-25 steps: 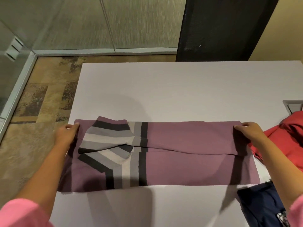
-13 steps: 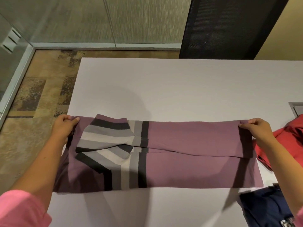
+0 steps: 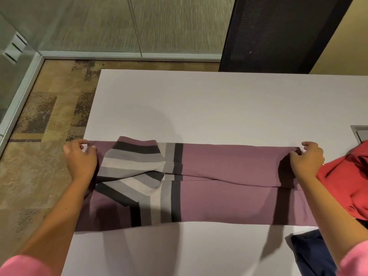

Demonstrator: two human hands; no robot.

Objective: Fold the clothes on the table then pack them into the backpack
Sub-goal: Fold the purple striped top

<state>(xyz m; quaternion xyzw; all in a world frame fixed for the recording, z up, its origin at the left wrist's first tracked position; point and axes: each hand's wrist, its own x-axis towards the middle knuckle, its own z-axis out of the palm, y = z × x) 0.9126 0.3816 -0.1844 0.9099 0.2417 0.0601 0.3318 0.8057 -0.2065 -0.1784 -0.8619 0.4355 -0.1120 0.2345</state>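
While the fold is only partly made, these lines give the scene.

Progress: the purple garment [image 3: 229, 196] is already narrowed into a long band; I judge at least one more fold across its length is left, and nothing is packed yet. No backpack shows in the frame.

Garment position: it lies flat across the lower middle of the frame, on the white table [image 3: 219, 108], reaching from the table's left edge almost to the right edge of the frame.

Garment look: mauve knit with black, grey and off-white stripes left of centre; a striped sleeve is folded over on top at a slant; a lengthwise fold line runs along the middle.

Left hand [image 3: 81, 158]: at the band's far left corner, fingers curled, thumb and forefinger closing narrowly on the cloth edge.

Right hand [image 3: 306, 160]: at the far right corner, fingertips pinching the top layer and raising it slightly.

Still waiting: a red garment [image 3: 346, 180] bunched at the right edge of the frame, touching the purple one's end, and a navy garment [image 3: 310, 253] at lower right; both look unfolded.

Surroundings: patterned carpet at left, a glass wall at upper left, a dark mesh chair back [image 3: 278, 32] at the top right.
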